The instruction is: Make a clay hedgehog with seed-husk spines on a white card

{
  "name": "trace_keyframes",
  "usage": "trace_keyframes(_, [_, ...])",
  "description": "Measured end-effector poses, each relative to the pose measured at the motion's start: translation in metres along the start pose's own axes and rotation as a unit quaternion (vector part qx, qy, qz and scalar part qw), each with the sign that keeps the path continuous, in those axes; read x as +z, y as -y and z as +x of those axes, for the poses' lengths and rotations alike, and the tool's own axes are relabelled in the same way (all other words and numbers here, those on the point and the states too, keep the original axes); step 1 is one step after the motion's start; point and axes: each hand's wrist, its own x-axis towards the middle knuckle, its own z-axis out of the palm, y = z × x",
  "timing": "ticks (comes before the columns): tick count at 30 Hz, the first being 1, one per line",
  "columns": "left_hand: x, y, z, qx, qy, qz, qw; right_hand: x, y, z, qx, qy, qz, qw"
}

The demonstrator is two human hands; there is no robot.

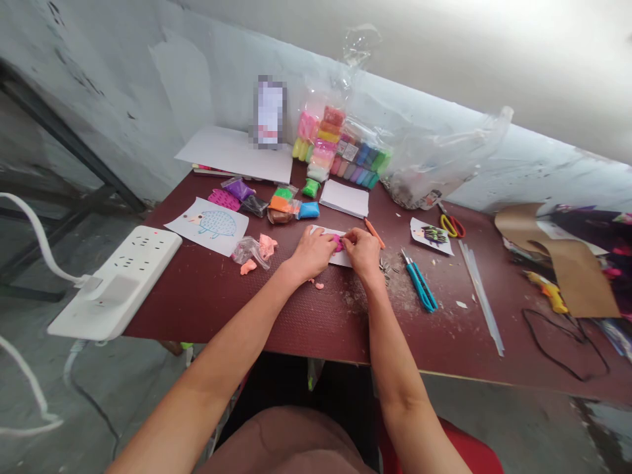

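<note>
Magenta clay (338,243) lies on a small white card (340,257) near the middle of the dark red table. My left hand (316,250) rests on the card's left part, its fingertips at the clay's left side. At the clay's right side is my right hand (362,249), with thumb and fingertips pinched together; what they hold, if anything, is too small to make out. An orange pen (374,233) lies just beyond my right hand. Small pink clay bits (319,286) are on the table below the card.
Peach clay (267,245) and clay packets (281,203) lie left, beside a hedgehog drawing (217,227). To the right are a teal cutter (420,286), scissors (452,226), clear glue sticks (481,297) and a yellow glue gun (548,291). A white power strip (118,280) sits at the left edge.
</note>
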Motion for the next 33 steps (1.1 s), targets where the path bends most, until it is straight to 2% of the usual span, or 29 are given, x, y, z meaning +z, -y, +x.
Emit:
trace_keyframes(5, [0.001, 0.001, -0.001, -0.001, -0.003, 0.0, 1.0, -0.002, -0.002, 0.0, 0.006, -0.037, 0.012, 0.999])
trace_keyframes(10, [0.002, 0.003, 0.0, 0.007, -0.011, -0.003, 1.0, -0.007, -0.007, 0.0, 0.0, -0.029, 0.048, 0.998])
trace_keyframes(15, [-0.001, 0.001, 0.0, -0.002, 0.009, -0.005, 1.0, -0.013, -0.009, -0.001, 0.028, -0.034, 0.058, 0.997])
trace_keyframes(19, [0.0, 0.001, 0.0, -0.003, -0.002, -0.006, 1.0, -0.023, -0.018, -0.004, 0.054, -0.055, 0.017, 0.997])
trace_keyframes(23, [0.003, 0.003, 0.0, 0.001, -0.013, -0.009, 1.0, -0.039, -0.042, -0.01, 0.101, -0.08, -0.077, 0.989])
trace_keyframes(28, [0.0, 0.002, 0.0, 0.0, 0.001, -0.01, 1.0, -0.052, -0.064, -0.016, 0.153, -0.022, -0.129, 0.98])
trace_keyframes(33, [-0.003, 0.0, 0.0, -0.01, 0.017, -0.011, 1.0, -0.051, -0.06, -0.016, 0.181, 0.025, -0.164, 0.969])
